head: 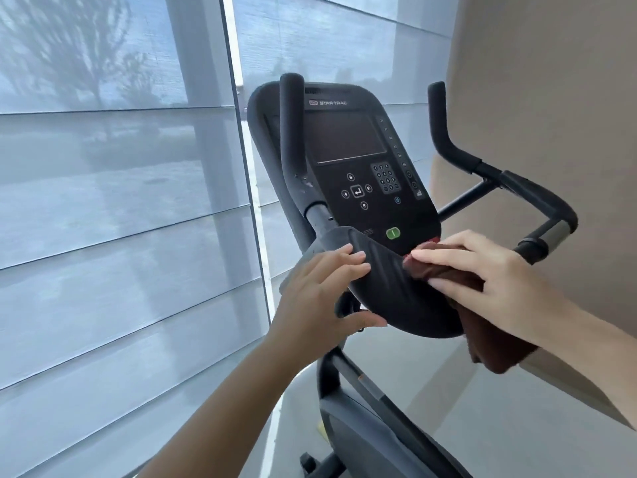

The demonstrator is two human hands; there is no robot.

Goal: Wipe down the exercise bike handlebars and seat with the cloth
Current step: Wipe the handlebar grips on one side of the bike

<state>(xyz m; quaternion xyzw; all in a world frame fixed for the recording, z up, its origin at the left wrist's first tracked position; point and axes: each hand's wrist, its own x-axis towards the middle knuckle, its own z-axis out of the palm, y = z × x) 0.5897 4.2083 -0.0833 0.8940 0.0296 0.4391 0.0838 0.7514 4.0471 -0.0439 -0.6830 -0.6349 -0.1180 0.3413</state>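
View from a head-worn camera, looking down at the front of an exercise bike beside a window blind point(120, 201) and a beige wall point(551, 98); the person's left hand point(320, 288) steadies the black ribbed centre pad point(389, 284) of the handlebars, fingers laid over its top and thumb tucked under its near edge; the right hand point(482, 270) lies with fingers stretched out nearly flat, pressing a dark brown cloth point(496, 350) onto the pad's right side, the loose end hanging below the wrist; the thumb is hidden. The handlebar stage seems to be in hand, with the pad under the cloth; the upright left grip point(291, 125), the bent right grip point(448, 139) and the seat, which is out of view, likely remain; the next move probably calls for sweeping the cloth along the pad while the left hand gives way, then wrapping it round each grip. The console point(348, 143) behind reads "STAR TRAC" above a dark screen; a green button point(393, 233) carries a vertical bar; the keypad figures are too small to read.
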